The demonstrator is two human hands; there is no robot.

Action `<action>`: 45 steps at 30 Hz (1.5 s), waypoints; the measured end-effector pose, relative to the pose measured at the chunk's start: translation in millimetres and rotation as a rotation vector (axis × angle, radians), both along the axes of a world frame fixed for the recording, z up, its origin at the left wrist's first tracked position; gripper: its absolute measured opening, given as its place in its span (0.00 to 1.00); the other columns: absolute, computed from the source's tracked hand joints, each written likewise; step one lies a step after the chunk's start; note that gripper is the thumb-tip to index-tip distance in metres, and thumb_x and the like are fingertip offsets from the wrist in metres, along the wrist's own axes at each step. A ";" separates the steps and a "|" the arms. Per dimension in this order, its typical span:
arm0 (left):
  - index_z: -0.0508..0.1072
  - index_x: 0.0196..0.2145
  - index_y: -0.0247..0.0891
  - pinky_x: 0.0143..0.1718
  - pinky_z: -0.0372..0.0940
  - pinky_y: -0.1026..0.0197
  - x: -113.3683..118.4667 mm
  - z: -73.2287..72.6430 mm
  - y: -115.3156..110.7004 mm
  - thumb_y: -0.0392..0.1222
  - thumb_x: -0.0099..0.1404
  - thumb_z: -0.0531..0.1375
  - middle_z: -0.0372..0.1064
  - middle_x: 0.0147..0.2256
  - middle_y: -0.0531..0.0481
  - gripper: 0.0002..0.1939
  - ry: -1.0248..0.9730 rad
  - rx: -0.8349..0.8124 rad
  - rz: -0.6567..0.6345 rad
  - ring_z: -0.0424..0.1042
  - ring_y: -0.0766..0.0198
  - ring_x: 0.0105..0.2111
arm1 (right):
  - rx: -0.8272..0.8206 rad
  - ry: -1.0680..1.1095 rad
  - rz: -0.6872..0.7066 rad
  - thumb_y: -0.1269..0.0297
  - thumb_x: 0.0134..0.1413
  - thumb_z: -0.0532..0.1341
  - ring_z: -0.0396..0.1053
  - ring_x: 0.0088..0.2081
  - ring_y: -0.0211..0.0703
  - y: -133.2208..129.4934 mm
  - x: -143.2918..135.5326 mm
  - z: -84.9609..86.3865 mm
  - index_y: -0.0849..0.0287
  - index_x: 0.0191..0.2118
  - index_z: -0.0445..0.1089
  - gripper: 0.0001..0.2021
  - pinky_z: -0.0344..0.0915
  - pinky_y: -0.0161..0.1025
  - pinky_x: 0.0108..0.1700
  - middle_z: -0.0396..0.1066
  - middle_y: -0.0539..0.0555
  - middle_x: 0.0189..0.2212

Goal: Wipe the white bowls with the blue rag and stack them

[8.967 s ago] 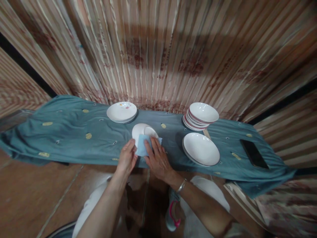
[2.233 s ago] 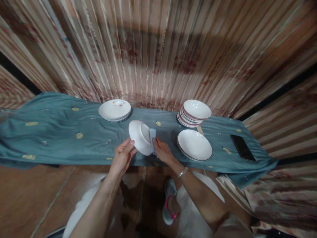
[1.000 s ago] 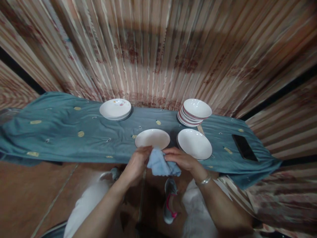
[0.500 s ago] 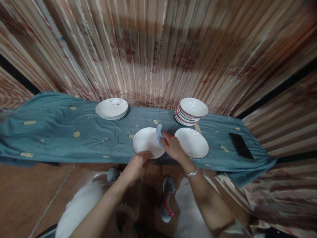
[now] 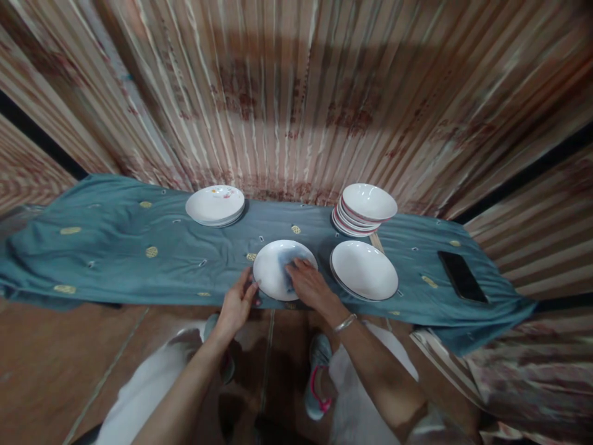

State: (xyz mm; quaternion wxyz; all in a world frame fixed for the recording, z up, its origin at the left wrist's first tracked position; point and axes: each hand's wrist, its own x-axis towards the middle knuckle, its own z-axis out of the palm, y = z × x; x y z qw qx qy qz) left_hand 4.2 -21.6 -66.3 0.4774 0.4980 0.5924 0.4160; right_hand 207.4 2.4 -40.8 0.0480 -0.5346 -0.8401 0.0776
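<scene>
A white plate [image 5: 267, 267] lies near the table's front edge. My left hand [image 5: 239, 303] grips its left rim, thumb on top and fingers at the edge. Over the plate's right half, my right hand [image 5: 308, 281] presses a light blue cloth [image 5: 286, 256] onto the inner surface; the cloth is blurred. Just to the right sits another white plate [image 5: 364, 270], with a further rim showing under it.
A stack of plates with a floral top one [image 5: 215, 205] stands at the back left. Several red-rimmed bowls [image 5: 368, 202] are stacked at the back right. A black phone [image 5: 462, 276] lies at the right on the blue-green tablecloth [image 5: 120, 247].
My left hand has moved from the plate's front inside to its left rim. My right hand has lowered the cloth, now spread against the plate. The whole view has shifted slightly.
</scene>
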 end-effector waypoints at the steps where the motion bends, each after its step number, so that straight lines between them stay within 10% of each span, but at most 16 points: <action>1: 0.63 0.61 0.32 0.30 0.74 0.53 0.8 0.7 -0.9 0.52 0.60 0.62 0.72 0.49 0.37 0.36 -0.031 -0.023 -0.010 0.75 0.55 0.36 | 0.006 -0.004 -0.013 0.78 0.60 0.49 0.64 0.57 0.52 1.6 1.0 -2.5 0.67 0.55 0.68 0.21 0.57 0.49 0.60 0.66 0.70 0.56; 8: 0.62 0.61 0.34 0.27 0.73 0.60 9.2 -2.5 -4.2 0.53 0.60 0.63 0.75 0.41 0.43 0.36 -0.137 -0.043 -0.045 0.75 0.59 0.32 | 0.055 0.017 -0.106 0.76 0.62 0.48 0.61 0.56 0.53 21.7 -0.2 -12.2 0.71 0.55 0.66 0.19 0.58 0.48 0.59 0.65 0.70 0.54; 24: 0.60 0.63 0.38 0.36 0.75 0.52 10.7 -2.9 -3.3 0.51 0.58 0.61 0.61 0.60 0.39 0.38 -0.253 -0.089 -0.027 0.74 0.52 0.45 | 0.049 0.224 -0.127 0.69 0.62 0.52 0.59 0.61 0.55 42.2 -34.5 -12.9 0.70 0.59 0.63 0.21 0.57 0.46 0.63 0.58 0.69 0.61; 45: 0.62 0.61 0.32 0.40 0.74 0.52 12.0 3.4 1.0 0.45 0.50 0.64 0.68 0.54 0.39 0.41 -0.365 -0.166 0.020 0.75 0.60 0.34 | -0.382 0.595 0.327 0.74 0.55 0.60 0.72 0.47 0.42 11.0 -9.8 5.9 0.60 0.42 0.76 0.10 0.64 0.37 0.51 0.74 0.55 0.46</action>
